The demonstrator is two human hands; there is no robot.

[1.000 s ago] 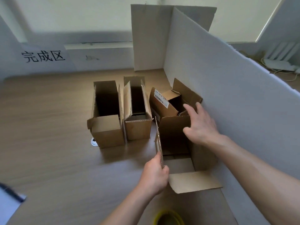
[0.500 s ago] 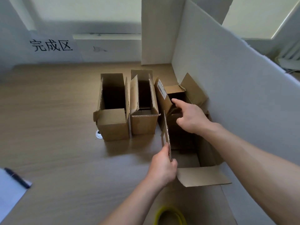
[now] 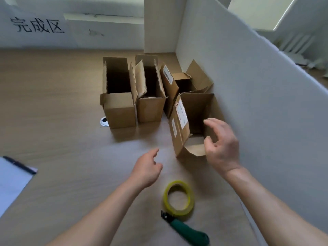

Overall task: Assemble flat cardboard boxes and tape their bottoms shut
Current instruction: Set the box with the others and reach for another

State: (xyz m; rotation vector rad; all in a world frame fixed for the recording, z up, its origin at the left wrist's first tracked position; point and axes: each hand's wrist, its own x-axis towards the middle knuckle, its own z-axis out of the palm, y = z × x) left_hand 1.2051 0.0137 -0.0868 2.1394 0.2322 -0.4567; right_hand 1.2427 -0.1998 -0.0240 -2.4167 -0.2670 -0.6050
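Observation:
Several open brown cardboard boxes stand upright on the wooden table [image 3: 53, 132]. The nearest box [image 3: 179, 128] carries white labels and stands beside the white divider, flaps up. My right hand [image 3: 221, 148] hovers just in front of its near flap, fingers relaxed, holding nothing. Lower and to the left, my left hand [image 3: 147, 169] hangs over the bare table with loosely curled fingers, also holding nothing. A roll of yellow tape [image 3: 178, 197] lies flat near me, and a green-handled cutter [image 3: 186, 229] lies just below it.
A tall white divider [image 3: 248, 103] walls off the right side. Three more boxes stand behind: left [image 3: 119, 107], middle [image 3: 150, 105], and a labelled one [image 3: 170, 86]. A white sheet with a black pen [image 3: 19, 165] lies at the left edge. A small round grommet [image 3: 104, 121] sits by the left box.
Both hands have let go of the nearest box and drawn back toward me. The box now stands on its own by the divider. The view tilted down, showing the tape and cutter.

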